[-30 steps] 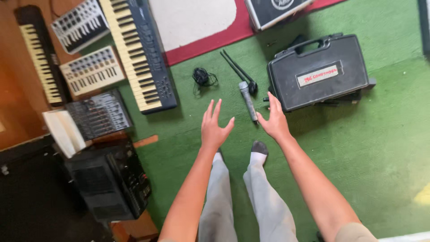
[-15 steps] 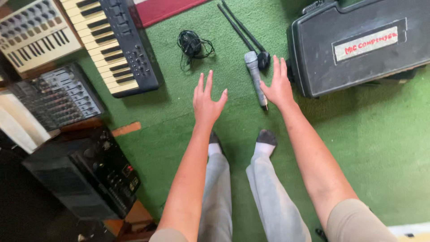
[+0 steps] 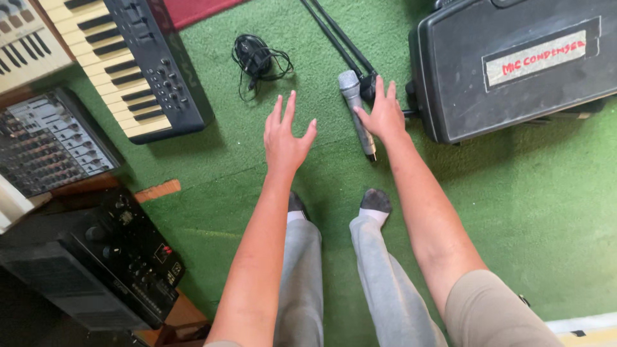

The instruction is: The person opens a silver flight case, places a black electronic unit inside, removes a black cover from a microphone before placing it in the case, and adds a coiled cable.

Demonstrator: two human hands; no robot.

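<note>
— Green carpet underfoot, gear laid out all over it. Where are the hands?

— Both stretched forward, fingers spread, holding nothing. The right hand hovers just beside the silver microphone, which lies flat on the carpet between the two hands; the left hand is near it.

— Around them?

— A black hard case right of the right hand, a coiled cable beyond the left, a keyboard and mixer further left.
</note>
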